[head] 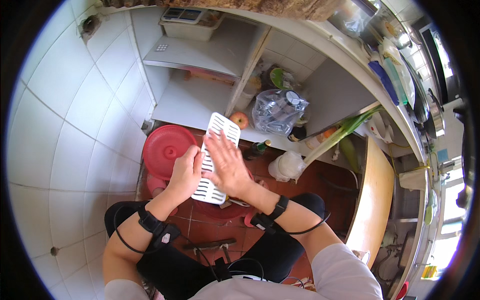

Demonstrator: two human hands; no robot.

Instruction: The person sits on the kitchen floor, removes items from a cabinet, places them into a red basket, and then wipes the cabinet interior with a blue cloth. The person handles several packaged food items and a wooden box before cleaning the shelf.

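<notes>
My left hand [186, 175] grips the left long edge of a white plastic slotted panel [208, 192], its thumb lying along that edge. Flat across the panel's upper face rests my right hand [227, 165], with the fingers pointing away from me and the thumb stretched towards my left hand. The panel is held aslant above a red basin [221, 214], which it mostly hides. A light-coloured handle [240, 203] shows at the basin's rim. Beside my left hand is a round red plastic lid [165, 144] with a central knob.
An apple [239, 120] and a plastic-wrapped item [275, 112] sit on the low cabinet shelf. A green bottle [257, 150] and a white bag-covered container [285, 165] stand on the tiled floor [225, 228]. A leek [339, 135] leans on the cabinet; a wooden board [375, 191] stands at right.
</notes>
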